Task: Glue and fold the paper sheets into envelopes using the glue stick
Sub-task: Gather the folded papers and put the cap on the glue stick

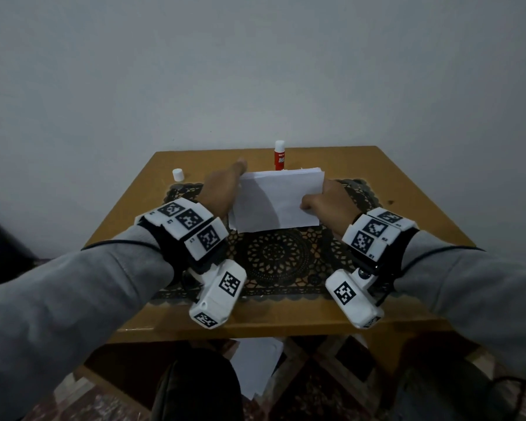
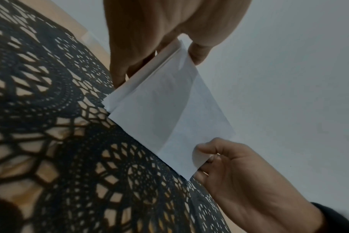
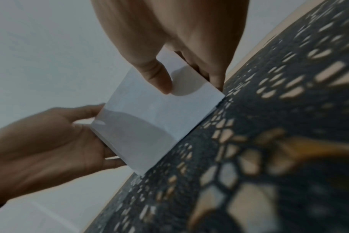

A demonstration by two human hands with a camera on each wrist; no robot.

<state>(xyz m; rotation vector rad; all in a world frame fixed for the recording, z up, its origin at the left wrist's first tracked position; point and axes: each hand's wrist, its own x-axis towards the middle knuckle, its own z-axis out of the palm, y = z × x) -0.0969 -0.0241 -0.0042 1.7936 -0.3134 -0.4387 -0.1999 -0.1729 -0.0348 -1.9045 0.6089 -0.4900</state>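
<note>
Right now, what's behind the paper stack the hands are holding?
The glue stick stands upright, uncapped, behind the paper stack; its base is hidden by the paper. The left hand and right hand hold the stack's sides.

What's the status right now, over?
Both hands grip folded paper: left hand on one side edge, right hand opposite. Bottom edge on lace mat. Glue stick uncapped, behind. Nothing blocking.

Plain grey-white wall (image 1: pixel 255 71); square wooden surface (image 1: pixel 407 183) against it; black lace doily (image 1: pixel 274 256) on top; patterned floor (image 1: pixel 322 390) below; dim light.
</note>
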